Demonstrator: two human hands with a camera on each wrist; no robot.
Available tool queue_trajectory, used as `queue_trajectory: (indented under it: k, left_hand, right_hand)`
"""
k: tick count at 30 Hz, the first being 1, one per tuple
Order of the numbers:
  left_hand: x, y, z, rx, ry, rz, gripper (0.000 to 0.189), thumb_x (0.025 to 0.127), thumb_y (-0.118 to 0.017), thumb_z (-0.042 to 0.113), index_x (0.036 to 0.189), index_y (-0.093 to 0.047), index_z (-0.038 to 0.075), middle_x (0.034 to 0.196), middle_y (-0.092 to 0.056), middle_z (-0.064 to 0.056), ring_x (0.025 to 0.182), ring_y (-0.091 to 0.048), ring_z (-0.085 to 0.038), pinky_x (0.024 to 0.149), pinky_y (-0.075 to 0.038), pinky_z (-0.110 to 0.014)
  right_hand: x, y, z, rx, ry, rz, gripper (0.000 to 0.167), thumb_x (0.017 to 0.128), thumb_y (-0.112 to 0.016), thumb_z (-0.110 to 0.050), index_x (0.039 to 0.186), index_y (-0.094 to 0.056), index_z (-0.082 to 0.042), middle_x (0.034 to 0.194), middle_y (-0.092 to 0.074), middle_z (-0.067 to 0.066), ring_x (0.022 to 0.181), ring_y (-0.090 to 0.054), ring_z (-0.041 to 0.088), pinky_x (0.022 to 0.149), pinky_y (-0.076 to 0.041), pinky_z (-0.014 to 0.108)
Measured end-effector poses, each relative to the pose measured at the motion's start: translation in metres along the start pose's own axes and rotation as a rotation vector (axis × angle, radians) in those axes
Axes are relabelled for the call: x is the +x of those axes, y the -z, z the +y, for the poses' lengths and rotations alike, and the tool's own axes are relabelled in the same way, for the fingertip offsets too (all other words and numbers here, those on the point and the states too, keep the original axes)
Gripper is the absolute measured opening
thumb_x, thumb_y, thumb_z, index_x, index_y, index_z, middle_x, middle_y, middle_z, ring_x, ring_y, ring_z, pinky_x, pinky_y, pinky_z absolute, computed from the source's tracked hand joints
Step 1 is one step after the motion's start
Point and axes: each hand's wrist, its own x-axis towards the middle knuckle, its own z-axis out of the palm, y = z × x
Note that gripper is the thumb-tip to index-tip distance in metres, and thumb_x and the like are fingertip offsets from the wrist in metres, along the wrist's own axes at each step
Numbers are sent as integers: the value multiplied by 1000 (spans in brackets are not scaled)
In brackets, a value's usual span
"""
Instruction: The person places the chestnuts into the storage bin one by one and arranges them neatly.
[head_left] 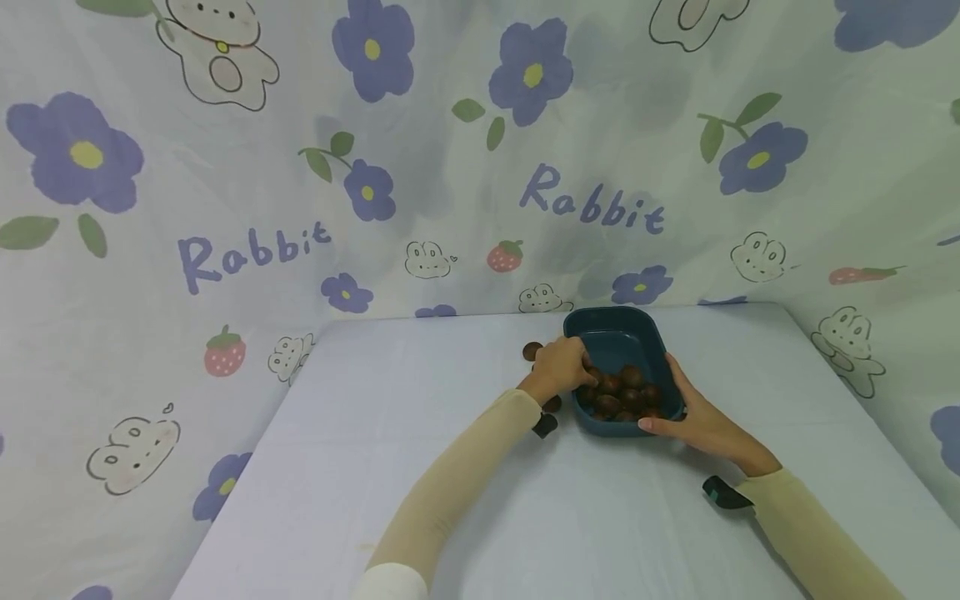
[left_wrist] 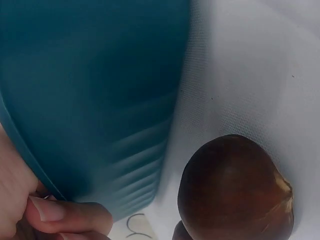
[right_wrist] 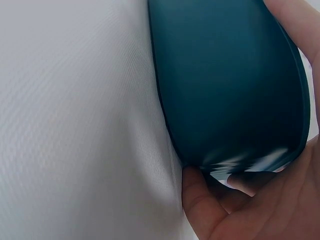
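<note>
A dark teal tray [head_left: 615, 321] with rounded corners stands on the white table, with several brown chestnuts [head_left: 609, 406] gathered at its near end. My right hand [head_left: 697, 421] grips the near right corner of the tray, thumb along the near wall and fingers on the right side. Over the left rim reaches my left hand [head_left: 558, 367], its fingers curled. Brown shows between its thumb and fingers, seemingly a chestnut, partly hidden by the hand. Outside the tray, a chestnut [left_wrist: 235, 190] lies close to its wall in the left wrist view.
Another loose chestnut [head_left: 532, 351] lies left of the tray, beyond the left forearm. Dark wrist devices [head_left: 726, 493] sit below both wrists. A patterned cloth [head_left: 450, 167] with flowers and rabbits hangs behind the white table [head_left: 360, 433].
</note>
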Motion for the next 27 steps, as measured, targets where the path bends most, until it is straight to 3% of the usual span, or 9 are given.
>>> queue_trajectory:
  k: [10,14,18,20,22,25,27]
  left_hand:
    - [0,1,0,-30,-1,-62,28,84,-86,38,107,-81,22,108,-80,6,95,-75,-17,81,-59,-40]
    - [-2,2,-3,-45,-48,-70,25,89,-82,38,107,-82,22,108,-80,6,93,-74,-15,78,-58,-37]
    - [-5,5,-8,-70,-115,-78,25,94,-77,38,111,-81,21,115,-79,6,88,-71,-7,70,-54,-25]
    - [-7,8,-11,-87,-149,-57,27,96,-75,37,116,-80,20,118,-79,5,77,-65,-5,62,-48,-20]
    - [-11,13,-15,-123,-175,-14,29,98,-73,35,121,-78,19,111,-80,-1,64,-57,-5,54,-40,-20]
    - [-16,23,-24,-192,-187,88,31,99,-71,35,124,-77,19,102,-80,-6,50,-42,-7,48,-33,-21]
    - [-20,29,-31,-251,-179,151,30,99,-70,36,123,-77,20,91,-78,-8,48,-40,-6,46,-32,-21]
  right_hand:
    - [-1,-1,1,2,-7,1,124,91,-77,-42,163,23,-24,173,15,21,154,-4,62,108,-20,85]
    - [0,-3,3,-2,-8,6,124,91,-76,-42,163,23,-24,173,14,22,154,-5,62,109,-20,84]
    - [0,-3,3,3,-5,4,124,91,-76,-42,163,23,-23,172,14,22,154,-4,62,109,-19,85]
    - [0,-3,3,3,-5,0,124,92,-76,-42,163,23,-23,172,15,22,154,-3,62,109,-18,85]
    - [0,-2,3,5,-7,-1,124,92,-76,-43,163,24,-23,173,15,22,154,-3,62,109,-18,85]
    - [0,-1,2,3,-9,-1,124,92,-76,-42,163,24,-24,173,16,21,154,-3,62,109,-18,85]
    - [0,0,2,1,-11,2,124,91,-76,-42,163,24,-25,173,16,20,154,-3,62,109,-18,85]
